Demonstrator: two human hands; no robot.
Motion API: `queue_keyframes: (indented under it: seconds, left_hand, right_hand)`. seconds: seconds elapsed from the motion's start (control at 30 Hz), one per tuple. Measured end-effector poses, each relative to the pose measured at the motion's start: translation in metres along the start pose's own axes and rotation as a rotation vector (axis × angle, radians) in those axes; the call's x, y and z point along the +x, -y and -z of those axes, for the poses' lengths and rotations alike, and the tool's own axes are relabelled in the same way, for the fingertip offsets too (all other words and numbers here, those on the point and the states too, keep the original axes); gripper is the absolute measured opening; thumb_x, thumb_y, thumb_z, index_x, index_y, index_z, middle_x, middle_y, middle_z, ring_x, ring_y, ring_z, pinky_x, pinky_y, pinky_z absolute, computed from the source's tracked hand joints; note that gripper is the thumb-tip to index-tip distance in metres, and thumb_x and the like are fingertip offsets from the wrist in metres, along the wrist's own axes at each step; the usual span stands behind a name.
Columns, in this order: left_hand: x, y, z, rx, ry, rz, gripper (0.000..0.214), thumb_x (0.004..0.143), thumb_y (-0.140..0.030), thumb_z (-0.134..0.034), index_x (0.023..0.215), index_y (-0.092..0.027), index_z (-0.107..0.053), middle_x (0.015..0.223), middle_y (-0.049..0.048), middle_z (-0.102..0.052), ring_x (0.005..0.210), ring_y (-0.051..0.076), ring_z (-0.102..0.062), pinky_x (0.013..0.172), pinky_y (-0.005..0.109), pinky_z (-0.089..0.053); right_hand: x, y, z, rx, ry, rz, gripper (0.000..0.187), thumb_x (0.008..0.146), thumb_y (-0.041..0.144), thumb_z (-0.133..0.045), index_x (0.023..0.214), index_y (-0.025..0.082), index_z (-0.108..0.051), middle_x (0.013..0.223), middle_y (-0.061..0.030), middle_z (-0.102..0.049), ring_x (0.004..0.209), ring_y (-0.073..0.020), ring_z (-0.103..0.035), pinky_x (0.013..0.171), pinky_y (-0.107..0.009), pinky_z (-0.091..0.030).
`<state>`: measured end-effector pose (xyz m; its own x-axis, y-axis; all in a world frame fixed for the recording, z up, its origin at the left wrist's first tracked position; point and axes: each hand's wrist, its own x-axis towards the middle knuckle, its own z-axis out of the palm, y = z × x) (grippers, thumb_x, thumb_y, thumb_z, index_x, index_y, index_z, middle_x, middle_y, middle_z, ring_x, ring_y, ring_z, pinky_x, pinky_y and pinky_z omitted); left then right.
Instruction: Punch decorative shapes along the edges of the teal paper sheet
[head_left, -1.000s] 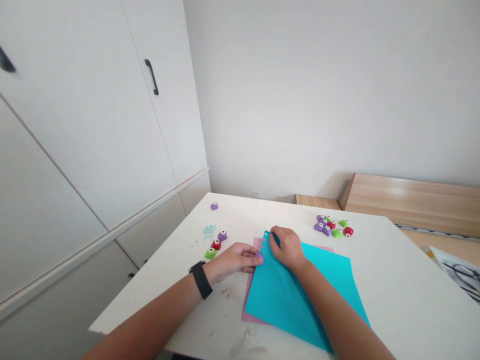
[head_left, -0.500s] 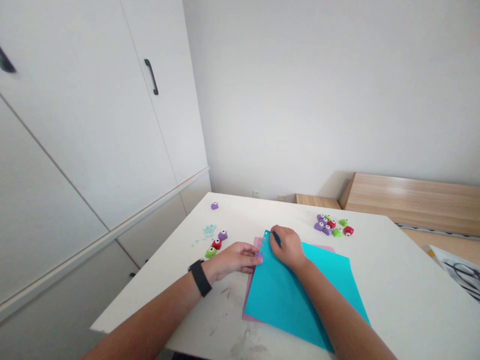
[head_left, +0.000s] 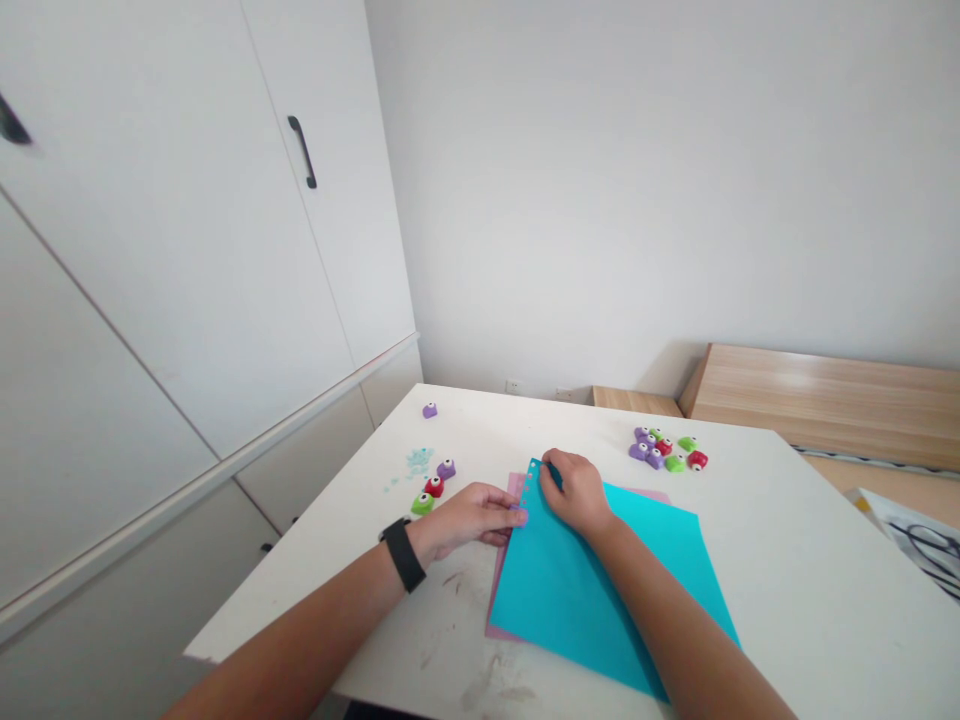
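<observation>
Left hand [head_left: 469, 517] pinching a purple piece [head_left: 519, 516], right hand [head_left: 576, 492] gripping teal paper [head_left: 585, 600] (holes [head_left: 529, 482] along one edge)

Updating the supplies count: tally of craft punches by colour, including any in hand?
Purple craft punches: 6, one at the left hand
Red craft punches: 3
Green craft punches: 4
Total: 13

Far-right pieces overlap, so this is a best reading.
</observation>
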<state>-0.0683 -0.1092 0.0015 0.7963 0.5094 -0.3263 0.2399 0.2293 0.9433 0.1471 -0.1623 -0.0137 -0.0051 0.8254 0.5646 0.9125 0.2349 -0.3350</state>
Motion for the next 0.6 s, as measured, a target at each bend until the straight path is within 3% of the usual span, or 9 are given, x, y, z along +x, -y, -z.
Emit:
queue_keyframes:
  seconds: [0.6]
  left_hand:
    - [0.0009, 0.0022, 0.0023, -0.011, 0.019, 0.000, 0.041, 0.072, -0.044, -0.081, 0.100, -0.015, -0.075, 0.102, 0.0098, -0.074, 0.088, 0.019, -0.068, 0.082, 0.032, -0.054]
  right_hand:
    - [0.0007, 0.0008, 0.0004, 0.013, 0.016, -0.011, 0.016, 0.094, 0.023, -0.044, 0.094, 0.019, -0.060, 0.081, -0.0056, -0.069, 0.080, -0.0191, -0.064, 0.077, -0.027, -0.043]
